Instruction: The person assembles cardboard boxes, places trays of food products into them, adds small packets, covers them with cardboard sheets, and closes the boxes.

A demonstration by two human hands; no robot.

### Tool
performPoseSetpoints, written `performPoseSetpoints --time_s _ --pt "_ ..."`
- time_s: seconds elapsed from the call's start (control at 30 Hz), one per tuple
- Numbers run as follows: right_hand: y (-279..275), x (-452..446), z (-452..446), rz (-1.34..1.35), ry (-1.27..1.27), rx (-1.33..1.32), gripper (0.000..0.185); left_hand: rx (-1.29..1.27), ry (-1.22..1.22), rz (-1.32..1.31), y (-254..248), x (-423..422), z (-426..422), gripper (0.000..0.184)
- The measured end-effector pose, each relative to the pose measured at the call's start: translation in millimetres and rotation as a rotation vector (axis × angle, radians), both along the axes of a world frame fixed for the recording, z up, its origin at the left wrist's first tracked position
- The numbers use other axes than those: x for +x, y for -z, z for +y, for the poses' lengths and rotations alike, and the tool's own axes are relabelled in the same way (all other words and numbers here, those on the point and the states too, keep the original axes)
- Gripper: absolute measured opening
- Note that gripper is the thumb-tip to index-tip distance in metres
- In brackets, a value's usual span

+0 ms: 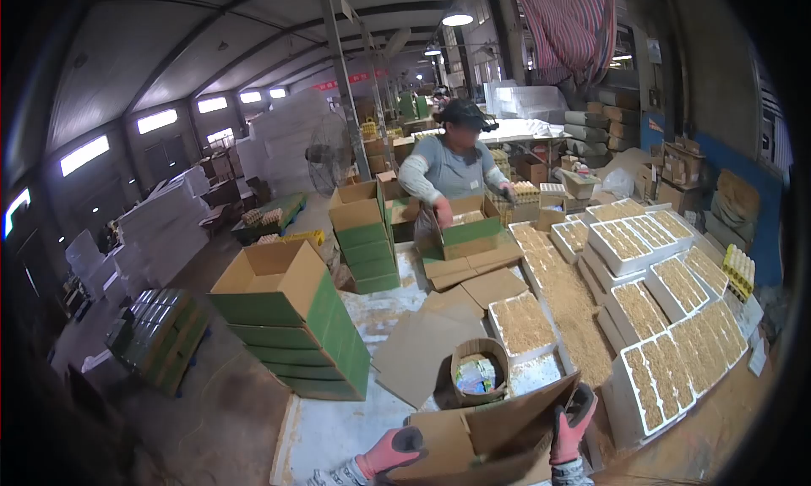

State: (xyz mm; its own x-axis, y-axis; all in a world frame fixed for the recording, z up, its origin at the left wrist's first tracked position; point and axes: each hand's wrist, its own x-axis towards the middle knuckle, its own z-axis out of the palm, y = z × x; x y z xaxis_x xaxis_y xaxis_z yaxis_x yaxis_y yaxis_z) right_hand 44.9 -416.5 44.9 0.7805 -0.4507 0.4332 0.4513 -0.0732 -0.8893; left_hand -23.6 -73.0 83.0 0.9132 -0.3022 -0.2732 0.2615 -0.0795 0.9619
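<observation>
Your left hand (394, 452) and right hand (574, 423) have their fingers gripping the cardboard box (507, 423) at five o'clock in view, seemingly opened out but not yet closed, with a filled foam tray (534, 350) outside it, toward one o'clock.

site: packing workshop in a large hall. evidence: arched roof (127, 46), hanging lamp (457, 19), large fan (326, 155), stacked green-sided cartons (336, 330), white boxes (623, 401) of brown filling.

The box (519, 418), of plain brown cardboard, is open at the top and slightly slanted at the near end of the table (317, 431), its far panel rising toward the right, its bottom out of view.
</observation>
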Motion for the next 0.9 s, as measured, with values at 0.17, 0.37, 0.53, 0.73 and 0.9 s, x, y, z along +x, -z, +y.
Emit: performPoseSetpoints --time_s 0.17,0.37,0.53,0.73,0.9 --pt "-49 2 66 0.139 -0.764 -1.119 0.049 0.573 0.484 -0.437 -25 16 -24 0.053" --pt "-23 36 98 0.059 -1.146 -1.446 0.055 0.785 0.425 -0.416 -33 -2 -1 0.073" --pt "-86 111 101 0.199 -0.59 -0.862 0.053 0.4 -0.301 -0.361 56 3 -2 0.094" --pt "-14 0 72 0.218 -0.252 -1.39 0.082 0.053 -0.54 -0.098 95 -9 -3 0.084" --pt "-33 -25 19 1.049 -0.604 -1.374 0.066 0.22 -0.367 -0.327 66 -19 4 0.066"
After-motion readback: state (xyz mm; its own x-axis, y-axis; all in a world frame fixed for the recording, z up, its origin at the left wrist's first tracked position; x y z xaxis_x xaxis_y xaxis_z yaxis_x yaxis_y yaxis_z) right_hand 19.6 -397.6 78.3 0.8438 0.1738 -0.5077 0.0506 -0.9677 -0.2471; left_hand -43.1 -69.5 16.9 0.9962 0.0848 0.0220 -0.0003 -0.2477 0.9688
